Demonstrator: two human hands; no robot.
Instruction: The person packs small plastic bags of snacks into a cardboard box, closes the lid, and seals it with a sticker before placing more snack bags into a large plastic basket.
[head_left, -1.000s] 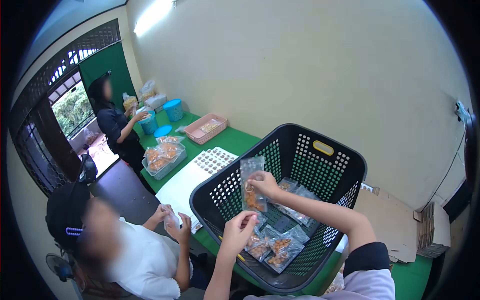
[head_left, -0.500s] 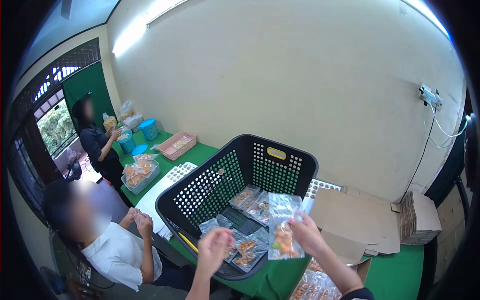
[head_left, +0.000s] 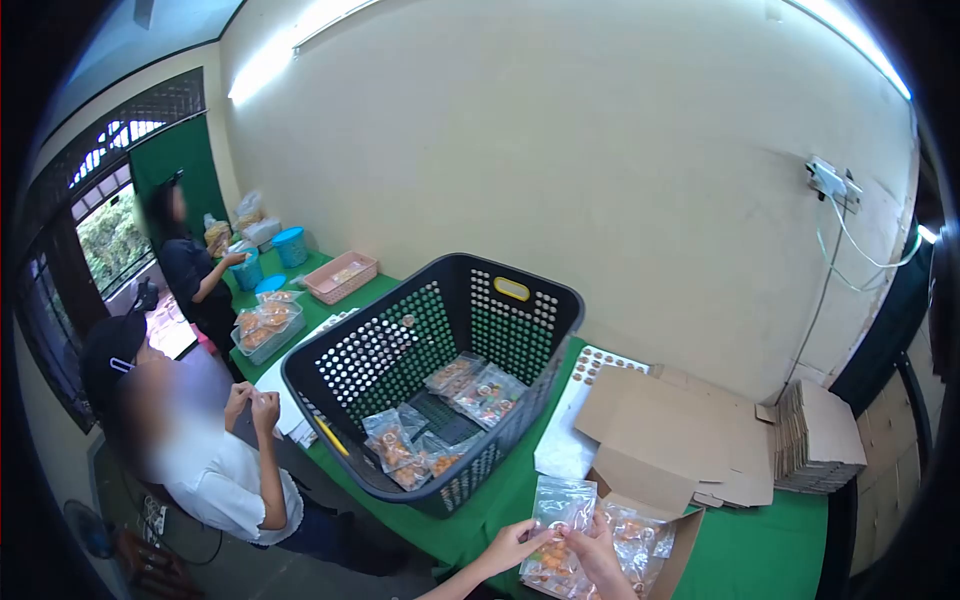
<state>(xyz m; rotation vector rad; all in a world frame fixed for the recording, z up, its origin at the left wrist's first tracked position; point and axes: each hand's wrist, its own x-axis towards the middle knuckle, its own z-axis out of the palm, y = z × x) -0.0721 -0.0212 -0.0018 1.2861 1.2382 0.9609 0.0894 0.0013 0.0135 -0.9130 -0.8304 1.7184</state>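
Two hands meet on one clear packet (head_left: 566,495): the person's left hand (head_left: 515,545) is pinched onto its left edge, the right hand (head_left: 597,552) onto its right side, fingertips near each other. The packet is in front of the carton (head_left: 645,482) at the bottom of the view, orange pieces showing low in it; whether it touches the bags (head_left: 635,530) inside cannot be told. Handling it well, as a judgement, means gripping film alone, thumbs light, both sides drawn evenly taut so the film lies smooth, and letting the filled end hang without squeezing the pieces. Counted on the green worktop (head_left: 770,545): one black basket (head_left: 459,320) with two yellow grips (head_left: 511,288), holding at least five bags (head_left: 492,390), overlapping too much for a sure total; two blue tubs (head_left: 289,246); one blue lid (head_left: 271,284); one pink basket (head_left: 340,279); one pale tray (head_left: 262,352) heaped with packs; one stack of folded cardboard (head_left: 820,440). Two co-workers stand at the left, one in white (head_left: 215,460), one in dark clothes (head_left: 185,270)
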